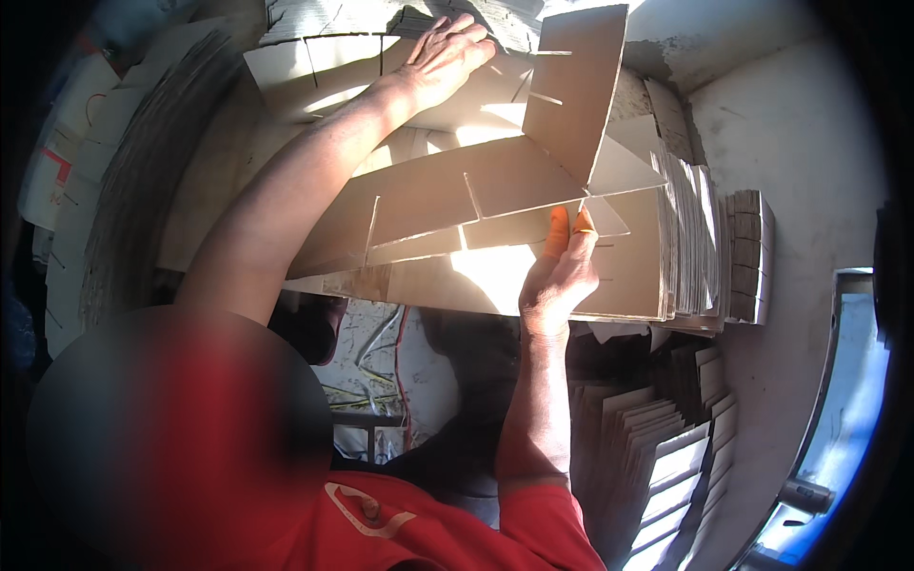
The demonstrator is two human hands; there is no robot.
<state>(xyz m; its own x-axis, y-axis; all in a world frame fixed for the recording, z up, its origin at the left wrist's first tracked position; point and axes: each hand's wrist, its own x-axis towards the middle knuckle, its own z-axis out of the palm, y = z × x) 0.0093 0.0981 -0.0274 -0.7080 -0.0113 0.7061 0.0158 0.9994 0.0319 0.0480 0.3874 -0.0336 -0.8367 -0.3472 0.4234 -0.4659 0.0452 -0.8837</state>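
Note:
My right hand (562,276), with orange covers on its fingertips, pinches slotted brown cardboard near its lower edge. A long cardboard divider strip (447,195) slants left from there, with slits cut into its edge. Another slotted cardboard piece (576,81) stands upright at its right end, and smaller flaps stick out to the right of the joint. My left hand (447,62) reaches far forward over a slotted strip (324,71) at the back, fingers mostly stretched out beside the stacked cardboard. Its thumb is hidden.
Cardboard stacks stand at the left (152,152), the back (333,17) and the right (695,238). Below the work surface at the right are more slotted sheets (647,447). A wall (790,171) and a blue-lit window (847,381) bound the right side.

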